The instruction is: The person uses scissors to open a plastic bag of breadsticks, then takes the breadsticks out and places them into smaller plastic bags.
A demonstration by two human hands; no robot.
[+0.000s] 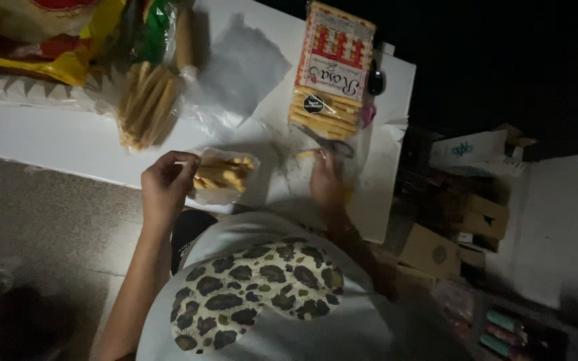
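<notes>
Head view, steeply downward, seemingly close

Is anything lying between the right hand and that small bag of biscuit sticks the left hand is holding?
Nothing visible: only bare white table separates the right hand from the small clear bag that the left hand grips.

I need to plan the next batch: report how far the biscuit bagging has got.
Done: nothing visibly finished. In hand: the left hand holds a small bag of biscuits; the right hand rests by scissors. Left: a loose stack and a printed pack.
</notes>
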